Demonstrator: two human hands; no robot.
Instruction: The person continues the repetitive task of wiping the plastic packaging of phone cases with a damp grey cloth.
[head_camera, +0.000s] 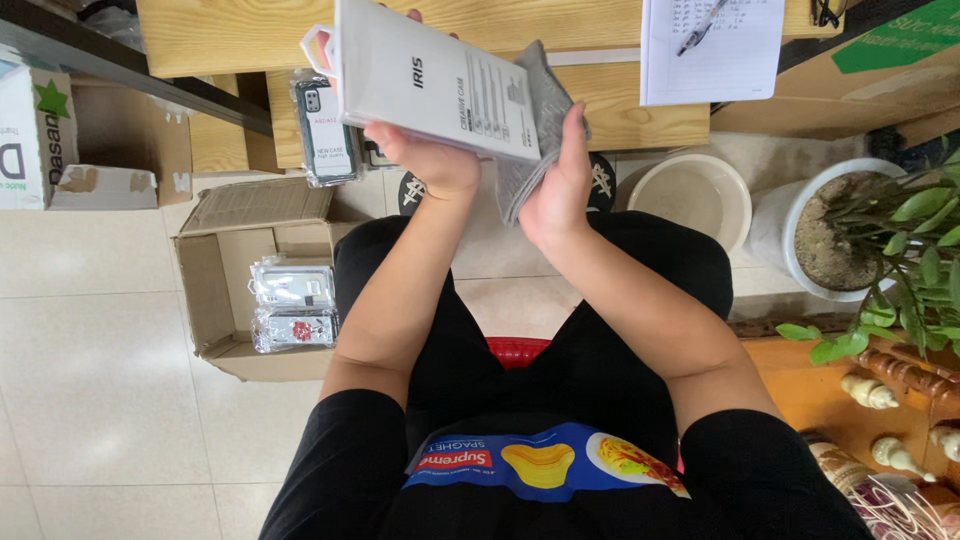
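My left hand (432, 158) holds a flat white retail box (430, 75) from below, its back face with small grey print turned toward me. A peach-coloured hanger tab shows at the box's top left corner. My right hand (556, 185) grips a grey cloth (545, 110) that lies against the box's right edge. Both hands are raised above my lap, in front of a wooden table (620, 110).
An open cardboard box (225, 285) on the tiled floor at my left holds clear packaged cases (292, 305). Another packaged case (325, 130) leans by the table. A paper sheet (712, 55) with a pen lies on the table. A white basin (690, 195) and a potted plant (850, 225) stand at right.
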